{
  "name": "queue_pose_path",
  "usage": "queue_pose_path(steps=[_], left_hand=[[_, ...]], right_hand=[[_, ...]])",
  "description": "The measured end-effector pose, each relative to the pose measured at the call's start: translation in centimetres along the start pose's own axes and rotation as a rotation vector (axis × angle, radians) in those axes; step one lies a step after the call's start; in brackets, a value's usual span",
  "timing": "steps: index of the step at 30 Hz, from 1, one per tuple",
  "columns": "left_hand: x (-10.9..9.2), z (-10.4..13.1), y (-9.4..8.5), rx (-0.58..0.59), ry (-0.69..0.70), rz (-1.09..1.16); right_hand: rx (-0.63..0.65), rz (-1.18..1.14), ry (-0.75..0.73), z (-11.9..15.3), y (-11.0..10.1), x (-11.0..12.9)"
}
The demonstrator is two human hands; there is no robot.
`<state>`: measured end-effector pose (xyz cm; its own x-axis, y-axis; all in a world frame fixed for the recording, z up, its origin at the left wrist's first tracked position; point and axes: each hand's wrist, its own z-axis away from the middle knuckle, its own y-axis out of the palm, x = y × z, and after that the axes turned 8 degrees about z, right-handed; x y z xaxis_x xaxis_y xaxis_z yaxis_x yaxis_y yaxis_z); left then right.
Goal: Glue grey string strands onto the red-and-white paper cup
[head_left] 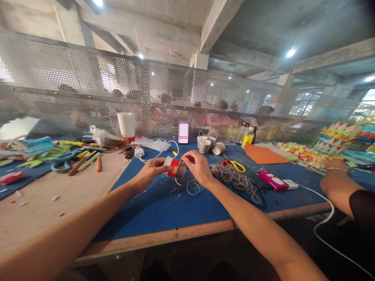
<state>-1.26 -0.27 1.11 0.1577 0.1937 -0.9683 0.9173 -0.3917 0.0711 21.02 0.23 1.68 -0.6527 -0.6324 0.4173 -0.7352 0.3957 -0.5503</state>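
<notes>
My left hand is closed around the white end of a red and white paper cup, which lies tilted on its side in the air above the blue mat. Grey cord appears wrapped about the cup's right end. At that end, my right hand pinches the grey cord, though the fingertips partly hide it. A loose loop of cord hangs below the hand. To the right, a tangled heap of grey cord rests on the mat beside yellow-handled scissors.
Small cord-covered cups and a phone stand behind. A stack of paper cups and cutting tools are left. At right lie a pink box, a white cable, orange paper and another person's arm.
</notes>
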Motion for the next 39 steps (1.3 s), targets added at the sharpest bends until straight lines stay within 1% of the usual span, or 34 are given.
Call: queue_pose_path(steps=[10, 17, 21, 30, 39], left_hand=[[-0.46, 0.21, 0.35, 0.005, -0.013, 0.006], [0.03, 0.08, -0.04, 0.033, -0.009, 0.006], [0.15, 0.04, -0.12, 0.04, -0.004, 0.016], [0.11, 0.07, -0.07, 0.038, -0.039, 0.031], [-0.21, 0.22, 0.04, 0.031, -0.061, 0.046]], right_hand=[[-0.004, 0.006, -0.017, 0.05, -0.04, -0.03], [0.004, 0.017, -0.002, -0.01, 0.12, -0.07], [-0.013, 0.007, -0.01, 0.0, 0.07, 0.03], [-0.009, -0.015, 0.008, 0.0, -0.15, 0.18], [-0.017, -0.015, -0.009, 0.09, -0.11, 0.03]])
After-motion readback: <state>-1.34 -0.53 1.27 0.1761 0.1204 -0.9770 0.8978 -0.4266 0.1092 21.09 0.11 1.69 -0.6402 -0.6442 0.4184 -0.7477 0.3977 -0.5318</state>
